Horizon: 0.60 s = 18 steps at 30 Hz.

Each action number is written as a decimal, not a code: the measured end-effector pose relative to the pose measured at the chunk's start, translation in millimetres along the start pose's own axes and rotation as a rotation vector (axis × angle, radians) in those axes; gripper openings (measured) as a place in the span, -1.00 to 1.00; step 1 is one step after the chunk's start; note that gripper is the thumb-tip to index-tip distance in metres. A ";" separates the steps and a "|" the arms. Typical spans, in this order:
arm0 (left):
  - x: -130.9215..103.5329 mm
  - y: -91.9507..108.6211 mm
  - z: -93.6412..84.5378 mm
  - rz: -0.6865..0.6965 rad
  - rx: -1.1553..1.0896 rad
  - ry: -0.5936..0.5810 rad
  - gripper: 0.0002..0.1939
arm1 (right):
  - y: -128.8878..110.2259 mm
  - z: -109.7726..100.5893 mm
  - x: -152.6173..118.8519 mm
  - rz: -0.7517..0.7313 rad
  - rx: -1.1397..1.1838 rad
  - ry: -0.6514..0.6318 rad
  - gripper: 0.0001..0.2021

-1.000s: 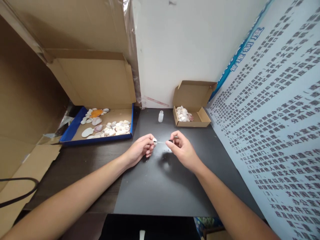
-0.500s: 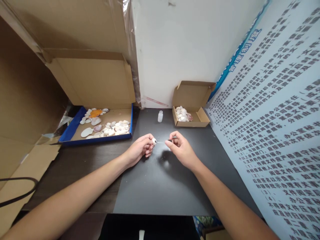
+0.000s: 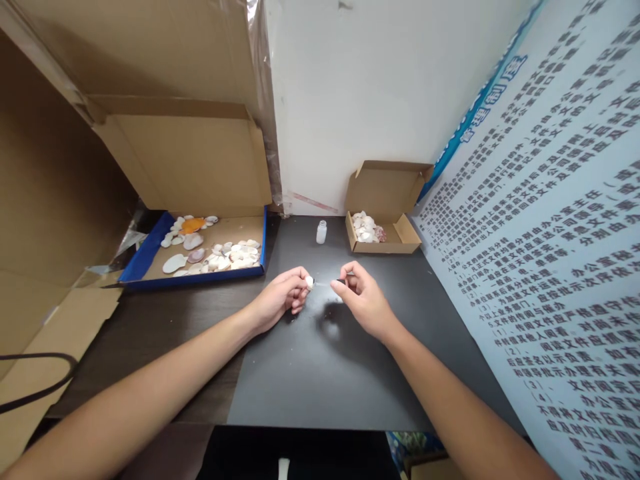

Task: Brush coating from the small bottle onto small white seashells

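My left hand [image 3: 284,297] pinches a small white seashell [image 3: 310,283] between thumb and fingertips, above the dark table mat. Facing it, my right hand [image 3: 361,296] is closed on a thin pale stick [image 3: 323,285] like an applicator brush. Its tip reaches toward the shell; whether they touch is too small to tell. Fingers hide the stick's other end, where something dark shows. Beyond both hands a small translucent bottle [image 3: 321,233] stands upright with no cap on it.
To the left lies a blue-edged cardboard box [image 3: 193,283] with many shells and its lid up. A smaller cardboard box [image 3: 387,247] holding shells is at the back right. A white wall [image 3: 320,100] and a printed panel [image 3: 550,233] bound the table.
The shell has turned slightly in my left hand; a dark spot seen at it before no longer shows. Both hands stay nearly in place.
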<state>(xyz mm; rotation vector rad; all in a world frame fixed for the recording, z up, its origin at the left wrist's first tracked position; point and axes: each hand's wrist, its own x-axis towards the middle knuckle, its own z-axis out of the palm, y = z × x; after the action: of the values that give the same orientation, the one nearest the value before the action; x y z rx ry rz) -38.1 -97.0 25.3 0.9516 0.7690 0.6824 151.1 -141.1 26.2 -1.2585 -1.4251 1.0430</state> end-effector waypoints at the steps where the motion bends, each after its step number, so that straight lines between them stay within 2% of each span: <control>1: -0.2 0.2 0.2 0.000 0.001 0.002 -0.89 | 0.4 0.2 0.0 -0.006 -0.018 0.007 -0.76; 11: -0.8 2.0 2.8 -0.008 0.008 0.021 -0.87 | -1.2 -1.8 0.1 0.029 0.067 -0.012 -0.76; 15: -0.3 1.1 2.0 -0.005 0.007 0.015 -0.88 | -3.3 -2.1 0.0 -0.008 -0.054 0.035 -0.77; 18: 0.0 0.3 1.3 -0.004 0.007 0.012 -0.88 | -5.1 -1.9 -0.3 0.011 0.038 -0.014 -0.75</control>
<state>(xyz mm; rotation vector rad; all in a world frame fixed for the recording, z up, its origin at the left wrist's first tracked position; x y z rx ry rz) -37.1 -97.5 26.0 0.9527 0.7843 0.6835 152.0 -141.9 31.5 -1.2348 -1.4036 1.0833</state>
